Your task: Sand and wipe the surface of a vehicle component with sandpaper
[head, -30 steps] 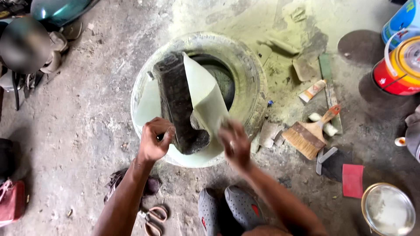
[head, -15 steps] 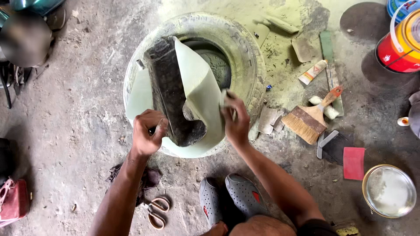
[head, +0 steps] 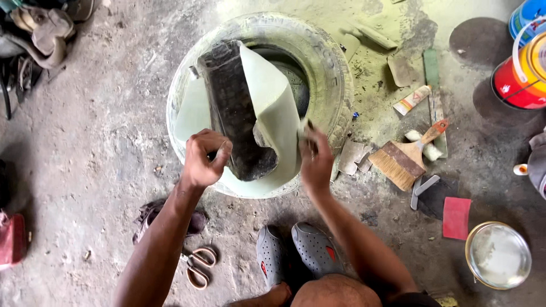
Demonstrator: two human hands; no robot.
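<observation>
Cut rubber strip held upright over the painted tyre on the floor.

The dark rubber strip (head: 236, 108), pale green on its inner face, stands in the opening of the pale-green tyre (head: 335, 74) directly ahead of you. Your left hand (head: 203, 158) is closed around the strip's near left edge. Your right hand (head: 315, 159) presses against its near right edge, blurred; finger spread cannot be determined. A paintbrush (head: 405, 159) lies right of the tyre, scissors (head: 198, 266) near your left forearm.
</observation>
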